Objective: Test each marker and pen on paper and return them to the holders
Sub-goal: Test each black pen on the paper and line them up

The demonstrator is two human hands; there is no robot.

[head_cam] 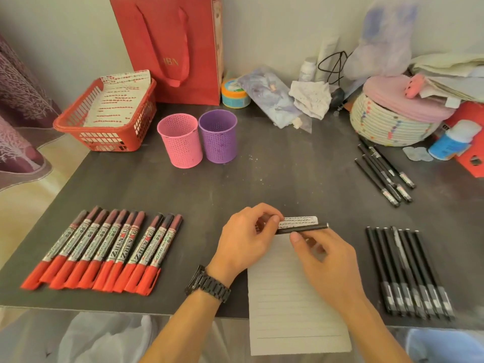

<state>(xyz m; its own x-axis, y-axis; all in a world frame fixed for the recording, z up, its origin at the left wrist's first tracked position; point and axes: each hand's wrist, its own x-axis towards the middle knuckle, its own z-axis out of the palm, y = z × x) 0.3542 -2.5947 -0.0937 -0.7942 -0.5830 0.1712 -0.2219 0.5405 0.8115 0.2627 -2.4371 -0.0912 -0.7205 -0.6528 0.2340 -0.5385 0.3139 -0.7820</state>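
While red markers (104, 247) are lying on the bench (262, 174), a black pen (306, 228) is being held.
The left hand (246, 239) and the right hand (330, 263) are each pinching it in their grip, just above the paper (288, 310).

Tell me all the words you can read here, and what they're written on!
"ZHEN", then "U": red-capped markers; the letter between is unclear.
"BN" in gold: red bag; first letter unclear.
Too blurred to read: white label beside the held pen, stickers on the black pens, printed paper in the red basket.
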